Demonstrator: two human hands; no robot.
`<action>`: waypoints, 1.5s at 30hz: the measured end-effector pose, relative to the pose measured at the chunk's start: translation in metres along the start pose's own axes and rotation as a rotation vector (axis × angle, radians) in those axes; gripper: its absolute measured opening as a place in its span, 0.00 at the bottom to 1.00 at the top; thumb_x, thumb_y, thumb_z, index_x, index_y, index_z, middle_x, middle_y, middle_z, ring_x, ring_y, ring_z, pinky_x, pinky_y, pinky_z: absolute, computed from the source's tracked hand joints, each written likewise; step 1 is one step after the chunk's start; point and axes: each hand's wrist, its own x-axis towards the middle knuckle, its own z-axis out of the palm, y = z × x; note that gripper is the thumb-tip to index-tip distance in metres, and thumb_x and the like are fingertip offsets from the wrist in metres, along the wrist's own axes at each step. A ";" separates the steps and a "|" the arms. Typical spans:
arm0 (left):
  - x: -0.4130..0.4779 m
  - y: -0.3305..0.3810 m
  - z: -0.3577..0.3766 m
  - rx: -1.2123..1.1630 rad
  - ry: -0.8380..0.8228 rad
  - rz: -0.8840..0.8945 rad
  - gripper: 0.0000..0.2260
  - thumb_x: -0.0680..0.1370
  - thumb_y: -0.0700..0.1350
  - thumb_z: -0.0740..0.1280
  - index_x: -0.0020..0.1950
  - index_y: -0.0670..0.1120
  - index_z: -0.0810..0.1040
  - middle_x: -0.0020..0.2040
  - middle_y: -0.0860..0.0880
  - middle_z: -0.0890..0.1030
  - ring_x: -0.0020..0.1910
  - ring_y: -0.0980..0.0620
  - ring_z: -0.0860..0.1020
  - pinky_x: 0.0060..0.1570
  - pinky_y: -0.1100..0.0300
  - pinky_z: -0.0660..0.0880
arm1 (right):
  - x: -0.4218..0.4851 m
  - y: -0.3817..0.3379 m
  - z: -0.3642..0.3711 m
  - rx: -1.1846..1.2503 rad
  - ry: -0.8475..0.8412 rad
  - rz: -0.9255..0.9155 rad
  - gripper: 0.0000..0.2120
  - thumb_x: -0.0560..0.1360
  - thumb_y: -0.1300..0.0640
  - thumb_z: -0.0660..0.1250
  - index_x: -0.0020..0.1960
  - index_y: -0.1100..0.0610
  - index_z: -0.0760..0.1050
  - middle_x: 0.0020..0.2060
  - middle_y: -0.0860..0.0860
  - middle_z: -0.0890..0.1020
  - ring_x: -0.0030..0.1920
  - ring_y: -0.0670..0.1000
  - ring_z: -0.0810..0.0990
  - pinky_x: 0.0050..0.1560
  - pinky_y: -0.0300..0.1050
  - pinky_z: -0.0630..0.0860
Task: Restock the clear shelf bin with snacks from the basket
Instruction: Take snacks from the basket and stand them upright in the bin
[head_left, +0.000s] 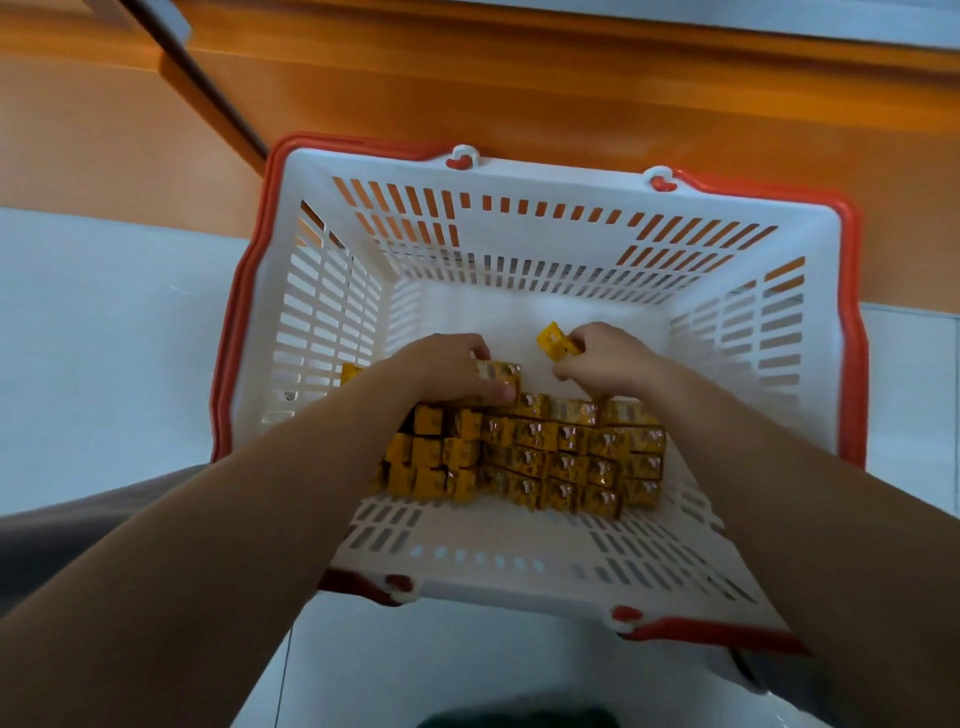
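Observation:
A white slotted basket with red rim and handles sits on the floor below me. Inside, several small yellow snack packs lie stacked in rows toward the near wall. My left hand is curled over a pack at the top of the stack, thumb underneath it. My right hand pinches a single yellow pack, lifted and tilted above the basket floor. The clear shelf bin is not in view.
An orange wooden base or cabinet front runs behind the basket. Pale floor tiles lie left and right of it. My dark trouser leg shows at the lower left.

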 end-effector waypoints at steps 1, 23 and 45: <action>0.001 0.002 0.000 -0.002 0.021 -0.014 0.35 0.67 0.74 0.71 0.66 0.54 0.75 0.58 0.52 0.75 0.54 0.50 0.72 0.51 0.53 0.70 | -0.005 0.002 0.001 -0.013 -0.028 0.004 0.10 0.73 0.50 0.71 0.40 0.54 0.74 0.35 0.52 0.76 0.35 0.50 0.76 0.34 0.44 0.68; -0.032 0.029 -0.013 -0.150 0.295 -0.033 0.30 0.71 0.66 0.75 0.65 0.51 0.75 0.53 0.49 0.79 0.49 0.48 0.78 0.45 0.54 0.75 | -0.040 0.005 -0.005 -0.021 0.011 0.059 0.18 0.72 0.50 0.75 0.59 0.53 0.76 0.42 0.45 0.76 0.40 0.46 0.78 0.33 0.41 0.72; -0.250 0.185 -0.133 -1.170 0.456 0.288 0.17 0.77 0.62 0.66 0.50 0.50 0.86 0.40 0.50 0.88 0.38 0.46 0.87 0.30 0.58 0.78 | -0.267 -0.155 -0.167 1.100 0.255 -0.384 0.13 0.70 0.64 0.76 0.53 0.56 0.81 0.41 0.54 0.86 0.36 0.52 0.83 0.40 0.48 0.78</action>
